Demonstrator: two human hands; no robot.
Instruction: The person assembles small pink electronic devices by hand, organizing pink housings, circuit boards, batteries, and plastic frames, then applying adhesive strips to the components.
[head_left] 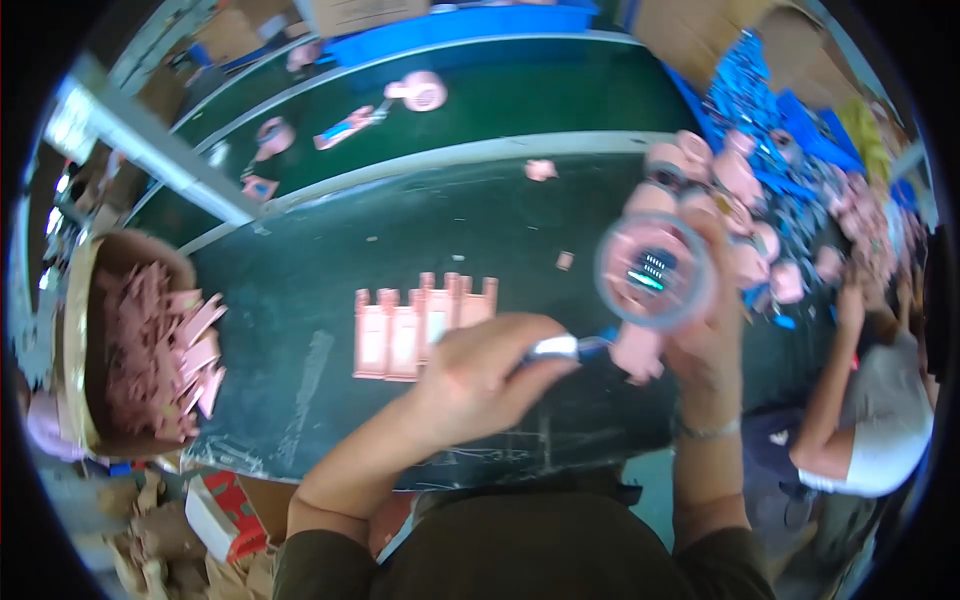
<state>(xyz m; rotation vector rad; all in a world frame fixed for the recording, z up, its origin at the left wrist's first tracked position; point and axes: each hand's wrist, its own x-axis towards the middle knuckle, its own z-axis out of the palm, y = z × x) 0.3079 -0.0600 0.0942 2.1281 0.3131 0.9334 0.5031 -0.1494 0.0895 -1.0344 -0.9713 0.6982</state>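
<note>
My right hand [701, 330] grips a pink round-headed housing [637, 357], which looks like part of a small handheld fan. A clear round rim [652, 318] faces up on its head, and a small lit display [652, 265] shows inside. Fingers of my left hand [485, 375] are closed in a pinch on a shiny silver piece [553, 347], just left of the housing's lower end. Something thin and blurred runs between the two. Beyond my left hand, several flat pink panels [403, 340] stand side by side on the dark green table [290, 340].
Left is a cardboard box [88, 350] of pink parts. Pink housings [735, 175] and blue strips [745, 85] crowd the right. A green conveyor [540, 85] carries pink assemblies [420, 91] behind a pale rail. Another person's arm [835, 370] reaches in at right.
</note>
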